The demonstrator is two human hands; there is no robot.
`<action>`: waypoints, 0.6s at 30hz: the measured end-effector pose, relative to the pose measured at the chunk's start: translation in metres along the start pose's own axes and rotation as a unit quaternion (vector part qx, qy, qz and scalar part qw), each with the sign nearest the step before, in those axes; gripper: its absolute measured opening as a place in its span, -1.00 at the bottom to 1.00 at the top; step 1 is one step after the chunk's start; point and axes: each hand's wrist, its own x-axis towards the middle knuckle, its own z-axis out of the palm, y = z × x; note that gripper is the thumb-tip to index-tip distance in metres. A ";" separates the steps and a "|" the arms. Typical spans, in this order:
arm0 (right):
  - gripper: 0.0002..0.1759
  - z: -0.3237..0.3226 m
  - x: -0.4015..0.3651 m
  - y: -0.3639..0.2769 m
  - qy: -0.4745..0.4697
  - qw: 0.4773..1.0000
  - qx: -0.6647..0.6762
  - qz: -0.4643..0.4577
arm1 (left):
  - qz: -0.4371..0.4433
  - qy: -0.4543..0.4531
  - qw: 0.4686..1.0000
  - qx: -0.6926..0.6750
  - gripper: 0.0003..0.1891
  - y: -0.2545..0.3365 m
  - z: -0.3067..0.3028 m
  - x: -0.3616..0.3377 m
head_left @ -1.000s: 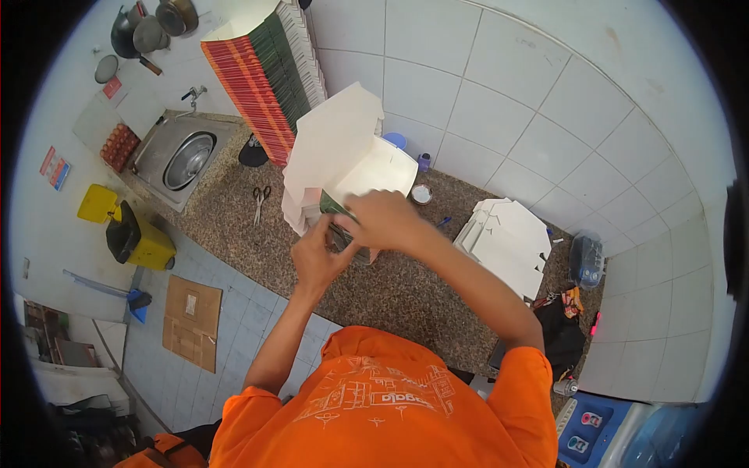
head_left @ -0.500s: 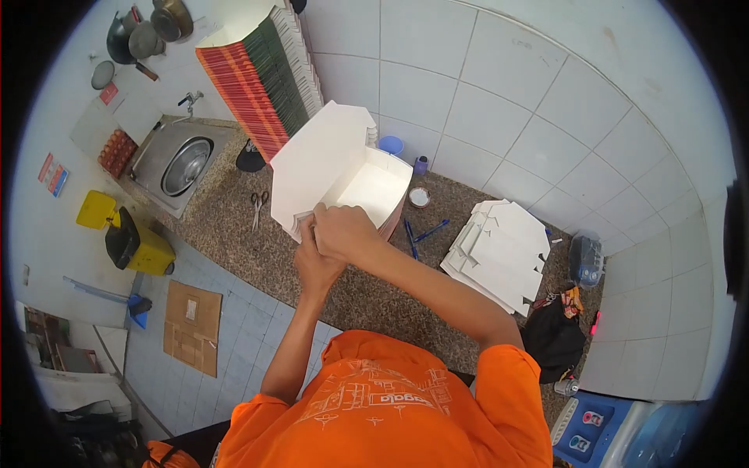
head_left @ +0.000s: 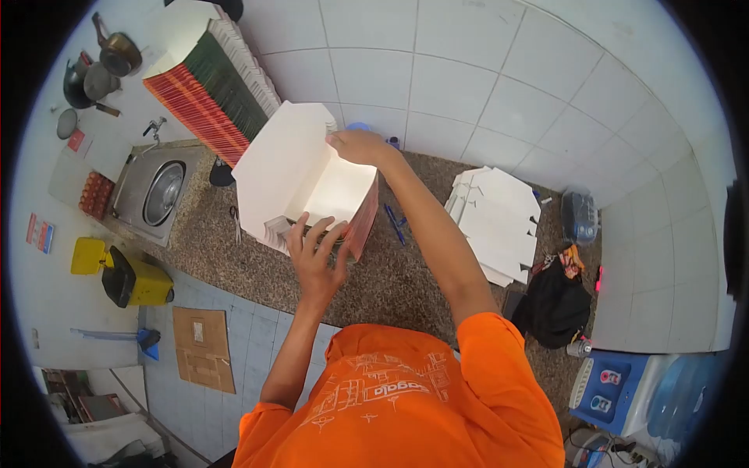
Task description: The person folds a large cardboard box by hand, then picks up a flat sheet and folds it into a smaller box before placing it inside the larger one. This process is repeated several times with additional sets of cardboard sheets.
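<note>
White open cardboard box (head_left: 334,193) handled at both ends: left hand (head_left: 316,269) near, fingers spread; right hand (head_left: 362,147) far, can't tell grip.

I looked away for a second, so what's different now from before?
The right hand left the box's near corner, where both hands were together, and moved away from the body to touch the far corner. The left hand stayed near the close corner, its fingers now spread. The open box, tall stack and white cardboard pile stayed put on the counter.
</note>
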 end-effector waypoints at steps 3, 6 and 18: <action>-0.33 -0.007 -0.002 -0.005 -0.004 1.000 0.028 -0.008 | 0.012 0.005 1.000 0.003 -0.55 -0.004 0.004 -0.001; -0.36 0.002 0.004 0.000 0.015 0.999 0.030 -0.015 | 0.023 0.013 1.000 0.010 -0.53 -0.004 0.010 -0.006; -0.52 0.015 -0.162 0.149 0.344 0.938 -0.040 0.007 | 0.018 0.032 0.996 -0.077 -0.62 0.006 -0.008 -0.039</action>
